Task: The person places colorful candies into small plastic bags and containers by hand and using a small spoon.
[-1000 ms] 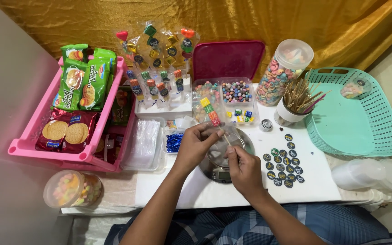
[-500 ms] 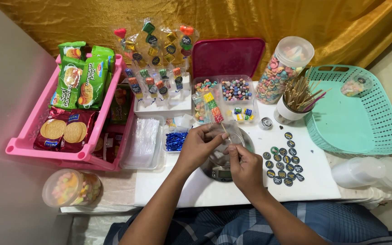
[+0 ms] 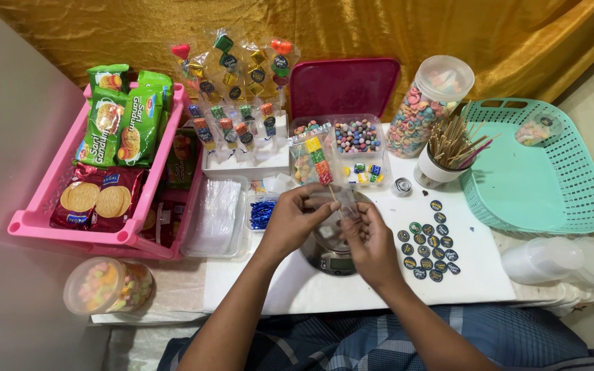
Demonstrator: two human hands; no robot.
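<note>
Where the table's left edge meets the grey wall, a pink crate [image 3: 42,223] holds green snack packs [image 3: 126,124] and red biscuit packs [image 3: 94,200], with a lidded tub [image 3: 104,285] of pastel sweets in front of it. Next to the crate lie a stack of clear bags [image 3: 216,216] and a small tray of blue ties [image 3: 262,213]; behind them a white stand [image 3: 245,161] carries finished wrapped skewers [image 3: 232,65].

The left hand [image 3: 297,223] pinches the top of a clear bag [image 3: 331,200], fingers closed on the plastic. In that bag sits a candy skewer [image 3: 317,159], its coloured cubes sticking up and tilted left above the hands. The right hand [image 3: 369,240] grips the bag's lower part, thumb and fingers narrowed on it. Both hands hover over a scale [image 3: 331,260] at the table's centre.

Behind are candy trays [image 3: 355,137] and a maroon lid [image 3: 342,86]. Further right stand a jar [image 3: 431,106] of cereal rings and a cup of sticks [image 3: 448,148], with round stickers [image 3: 431,240] near the right hand. A teal basket [image 3: 537,168] and clear lids [image 3: 562,260] finish the row.
</note>
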